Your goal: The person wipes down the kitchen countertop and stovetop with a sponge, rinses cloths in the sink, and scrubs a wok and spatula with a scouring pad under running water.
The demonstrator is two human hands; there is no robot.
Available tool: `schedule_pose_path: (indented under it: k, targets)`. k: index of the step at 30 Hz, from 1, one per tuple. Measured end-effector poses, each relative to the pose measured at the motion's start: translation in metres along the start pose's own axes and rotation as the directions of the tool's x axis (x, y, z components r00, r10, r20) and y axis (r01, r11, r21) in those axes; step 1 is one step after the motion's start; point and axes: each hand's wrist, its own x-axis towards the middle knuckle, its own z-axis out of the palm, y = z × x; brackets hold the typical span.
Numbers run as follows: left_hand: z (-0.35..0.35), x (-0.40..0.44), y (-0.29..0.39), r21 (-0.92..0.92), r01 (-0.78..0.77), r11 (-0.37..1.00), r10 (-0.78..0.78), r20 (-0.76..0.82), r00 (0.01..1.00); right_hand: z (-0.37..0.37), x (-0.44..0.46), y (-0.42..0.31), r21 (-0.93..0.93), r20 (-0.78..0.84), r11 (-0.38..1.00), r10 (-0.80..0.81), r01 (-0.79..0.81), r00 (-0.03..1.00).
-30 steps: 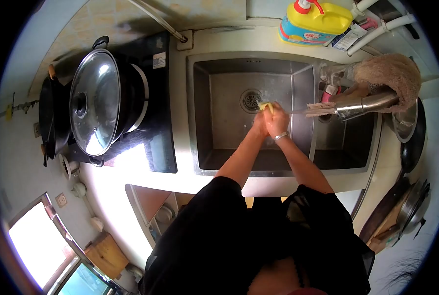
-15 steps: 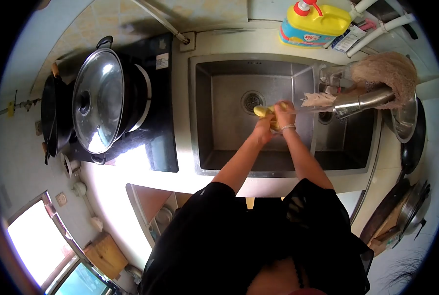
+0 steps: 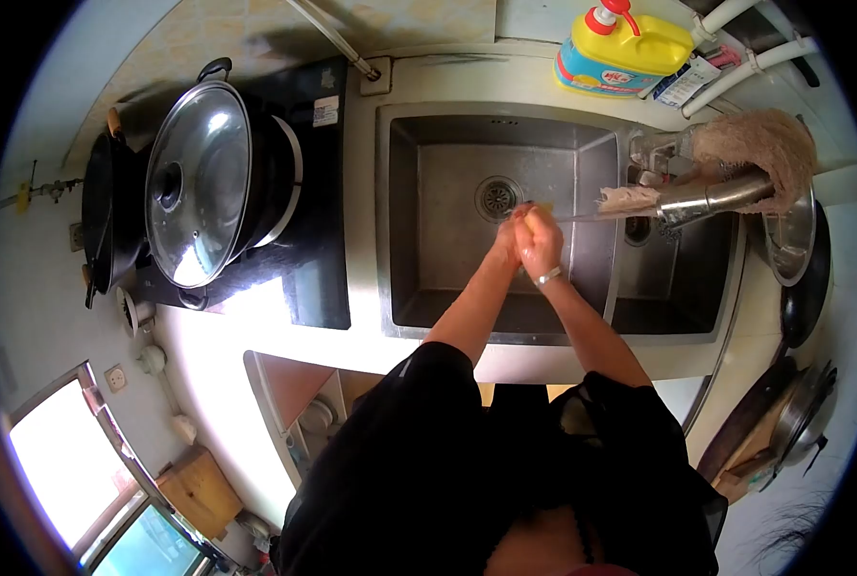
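Versus earlier frame, left hand (image 3: 507, 244) and right hand (image 3: 541, 242) now press together, fingers wrapped round the mostly hidden yellow cloth (image 3: 545, 206) over the sink (image 3: 443, 182); squeezing appears under way, cloth not set down.

This place is looking like a home kitchen. A double-bowl steel sink (image 3: 596, 259) is filling the middle of a pale counter (image 3: 363, 202), with a metal faucet (image 3: 716, 197) reaching in from the right. On the left, a glass-lidded pot (image 3: 207, 182) is sitting on a black cooktop (image 3: 323, 230), a dark wok (image 3: 105, 216) standing beside it. A yellow-and-blue pump jug (image 3: 615, 62) is standing at the far side, and dishes (image 3: 318, 417) are showing in an open cabinet below.
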Motion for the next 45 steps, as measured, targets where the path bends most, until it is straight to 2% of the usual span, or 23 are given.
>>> schedule_pose_path:
  k: [1, 3, 4, 7, 8, 11, 12, 16, 18, 19, 21, 22, 25, 27, 29, 33, 35, 39, 40, 41, 42, 44, 45]
  targets:
    - [-0.002, 0.002, -0.002, -0.001, 0.000, 1.000, 0.000, 0.001, 1.000, 0.002, 0.003, 0.006, 0.000, 0.000, 1.000, -0.001, 0.001, 1.000]
    - [-0.002, 0.001, -0.003, 0.401, -0.108, 0.910, 0.026, 0.205, 0.978, 0.003, 0.005, 0.017, -0.092, 0.013, 0.961, 0.261, -0.259, 0.965]
    - [0.002, -0.002, -0.003, 0.514, -0.165, 0.842, 0.022, 0.272, 0.962, 0.005, 0.006, 0.010, 0.031, -0.060, 0.957, 0.290, -0.288, 0.955]
    - [0.016, -0.017, -0.008, 0.457, -0.143, 0.878, 0.119, 0.082, 0.990, 0.007, 0.013, 0.020, -0.012, -0.037, 0.905, 0.425, -0.425, 0.905]
    - [0.018, -0.012, -0.012, 0.180, -0.100, 0.979, 0.123, -0.122, 0.985, 0.005, 0.013, 0.019, 0.114, -0.036, 0.865, 0.495, -0.488, 0.868]
    - [0.017, -0.011, -0.017, 0.453, -0.083, 0.888, 0.204, -0.227, 0.952, 0.008, 0.012, 0.055, 0.064, -0.031, 0.794, 0.607, -0.604, 0.794]
    - [0.032, -0.021, -0.016, 0.487, -0.003, 0.874, 0.196, -0.347, 0.917, 0.006, 0.014, 0.063, -0.001, -0.054, 0.807, 0.590, -0.591, 0.806]
    - [0.030, -0.029, -0.014, 0.305, 0.066, 0.950, 0.042, -0.335, 0.941, -0.009, 0.010, 0.078, -0.067, -0.098, 0.873, 0.476, -0.483, 0.874]
    - [0.017, -0.018, -0.013, 0.191, 0.027, 0.981, 0.029, -0.287, 0.957, -0.025, 0.011, 0.068, -0.105, 0.134, 0.899, 0.436, -0.425, 0.890]
    - [0.017, -0.016, -0.012, 0.073, -0.006, 0.997, 0.023, -0.244, 0.969, -0.030, 0.008, 0.069, -0.111, 0.126, 0.898, 0.438, -0.426, 0.890]
    - [0.016, -0.012, -0.005, 0.023, 0.022, 0.999, -0.015, -0.257, 0.966, -0.039, 0.002, 0.069, 0.030, 0.339, 0.905, 0.390, -0.424, 0.856]
    - [0.015, -0.011, -0.003, 0.071, 0.031, 0.997, -0.015, -0.219, 0.976, -0.050, 0.000, 0.065, -0.126, 0.299, 0.979, 0.193, -0.162, 0.934]
    - [0.016, -0.005, -0.002, 0.073, 0.043, 0.996, -0.032, -0.154, 0.988, -0.086, -0.009, 0.060, -0.213, 0.151, 0.962, 0.205, -0.170, 0.967]
    - [0.018, -0.006, -0.004, 0.137, 0.066, 0.988, -0.040, -0.190, 0.981, -0.111, -0.008, 0.048, 0.178, -0.069, 0.930, 0.339, -0.322, 0.938]
    - [0.027, -0.014, -0.003, 0.118, 0.090, 0.989, -0.054, -0.276, 0.960, -0.138, -0.005, 0.071, 0.087, -0.273, 0.972, 0.236, -0.220, 0.933]
    - [0.032, -0.027, 0.001, 0.139, 0.039, 0.990, 0.001, -0.280, 0.960, -0.189, 0.041, 0.079, 0.028, -0.207, 0.886, 0.459, -0.463, 0.864]
    - [0.036, -0.033, 0.005, 0.151, 0.034, 0.988, 0.014, -0.305, 0.952, -0.189, 0.067, 0.045, 0.195, -0.212, 0.798, 0.602, -0.571, 0.770]
    - [0.040, -0.053, 0.012, 0.173, 0.032, 0.984, 0.000, -0.181, 0.983, -0.204, 0.080, 0.084, 0.196, -0.083, 0.832, 0.542, -0.520, 0.836]
    - [0.040, -0.055, 0.013, 0.161, 0.063, 0.985, -0.038, -0.155, 0.987, -0.204, 0.073, 0.085, -0.186, -0.185, 0.870, 0.425, -0.456, 0.886]
    - [0.041, -0.057, 0.013, 0.162, 0.062, 0.985, -0.037, -0.156, 0.987, -0.203, 0.064, 0.085, -0.548, -0.231, 0.757, 0.273, -0.356, 0.934]
    - [0.044, -0.061, 0.012, 0.149, 0.101, 0.984, -0.077, -0.159, 0.984, -0.196, 0.048, 0.075, -0.635, -0.254, 0.743, 0.055, -0.210, 0.966]
    - [0.040, -0.063, 0.009, 0.132, 0.136, 0.982, -0.114, -0.164, 0.980, -0.176, 0.027, 0.016, -0.446, -0.047, 0.891, 0.068, -0.082, 0.997]
    - [0.032, -0.060, 0.005, 0.175, 0.148, 0.973, -0.120, -0.162, 0.979, -0.157, 0.008, 0.012, -0.273, 0.087, 0.946, 0.204, -0.174, 0.975]
